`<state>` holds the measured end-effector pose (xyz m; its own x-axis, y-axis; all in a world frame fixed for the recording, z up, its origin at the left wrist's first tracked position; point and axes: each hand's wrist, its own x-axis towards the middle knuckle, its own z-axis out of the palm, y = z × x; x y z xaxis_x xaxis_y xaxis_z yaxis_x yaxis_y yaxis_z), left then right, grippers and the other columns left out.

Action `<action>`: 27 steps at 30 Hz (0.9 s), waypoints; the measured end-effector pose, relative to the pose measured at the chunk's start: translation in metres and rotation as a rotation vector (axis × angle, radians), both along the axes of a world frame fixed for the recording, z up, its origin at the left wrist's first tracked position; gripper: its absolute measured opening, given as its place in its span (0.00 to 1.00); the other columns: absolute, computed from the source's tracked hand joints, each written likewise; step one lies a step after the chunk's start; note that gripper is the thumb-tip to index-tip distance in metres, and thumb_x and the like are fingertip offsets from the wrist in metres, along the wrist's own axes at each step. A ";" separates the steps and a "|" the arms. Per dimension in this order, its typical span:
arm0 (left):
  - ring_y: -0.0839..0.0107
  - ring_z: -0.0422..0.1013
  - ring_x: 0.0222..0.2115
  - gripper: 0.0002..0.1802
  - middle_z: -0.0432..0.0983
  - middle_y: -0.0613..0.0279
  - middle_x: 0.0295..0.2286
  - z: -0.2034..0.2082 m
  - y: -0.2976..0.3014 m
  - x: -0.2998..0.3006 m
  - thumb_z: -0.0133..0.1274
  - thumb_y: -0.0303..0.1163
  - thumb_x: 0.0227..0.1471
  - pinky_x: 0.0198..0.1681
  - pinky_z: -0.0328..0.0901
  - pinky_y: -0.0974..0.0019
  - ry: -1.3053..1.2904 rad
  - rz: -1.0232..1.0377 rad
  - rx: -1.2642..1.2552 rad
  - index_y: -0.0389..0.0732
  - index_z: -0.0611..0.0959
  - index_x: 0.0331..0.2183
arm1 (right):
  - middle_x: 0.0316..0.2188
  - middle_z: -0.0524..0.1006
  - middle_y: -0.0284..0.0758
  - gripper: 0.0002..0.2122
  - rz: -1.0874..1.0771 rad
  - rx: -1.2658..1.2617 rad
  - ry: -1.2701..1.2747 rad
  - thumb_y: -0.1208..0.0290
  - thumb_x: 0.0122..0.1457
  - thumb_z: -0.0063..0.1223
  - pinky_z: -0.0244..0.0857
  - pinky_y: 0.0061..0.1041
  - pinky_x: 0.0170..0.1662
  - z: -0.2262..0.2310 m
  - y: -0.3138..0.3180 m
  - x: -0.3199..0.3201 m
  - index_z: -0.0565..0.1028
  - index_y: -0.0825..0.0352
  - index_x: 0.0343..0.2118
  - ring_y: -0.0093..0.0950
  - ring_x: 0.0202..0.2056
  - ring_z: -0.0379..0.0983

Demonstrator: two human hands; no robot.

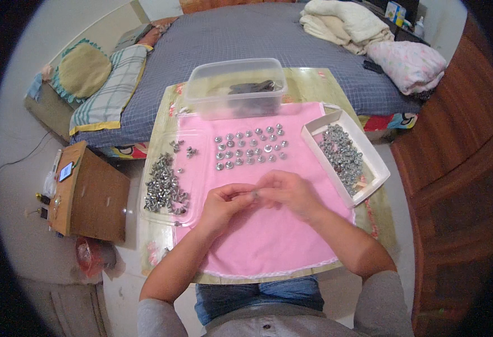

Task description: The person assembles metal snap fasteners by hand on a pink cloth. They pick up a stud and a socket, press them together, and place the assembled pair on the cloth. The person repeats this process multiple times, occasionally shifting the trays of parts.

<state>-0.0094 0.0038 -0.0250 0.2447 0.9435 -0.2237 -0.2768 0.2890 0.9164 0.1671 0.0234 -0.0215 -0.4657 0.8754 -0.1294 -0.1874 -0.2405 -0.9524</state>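
My left hand [227, 203] and my right hand [289, 192] meet over the pink cloth [269, 236]. Their fingertips close round a small grey metal piece [255, 194], mostly hidden by the fingers. Just beyond my hands, several short rows of silver metal fasteners [250, 151] stand on the cloth. Left of my left hand, a shallow clear plastic tray [197, 191] holds a heap of shiny screw-like parts [165, 185]. To the right, a tilted white box [377, 168] contains many small grey nut-like pieces [341, 157].
A clear plastic tub [204, 101] with dark contents stands at the table's [302, 87] far side. Beyond is a bed [229, 33] with blankets and cushions. A wooden cabinet [97, 196] carrying a phone [66, 171] is at the left, and dark wood panels [460, 168] at the right.
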 end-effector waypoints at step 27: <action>0.74 0.70 0.25 0.06 0.73 0.57 0.26 0.000 0.008 -0.008 0.50 0.20 0.43 0.31 0.67 0.76 -0.200 0.003 -0.069 0.32 0.75 0.29 | 0.22 0.73 0.35 0.05 -0.469 0.628 -0.937 0.75 0.42 0.51 0.64 0.23 0.30 0.017 0.070 0.121 0.73 0.69 0.25 0.25 0.26 0.70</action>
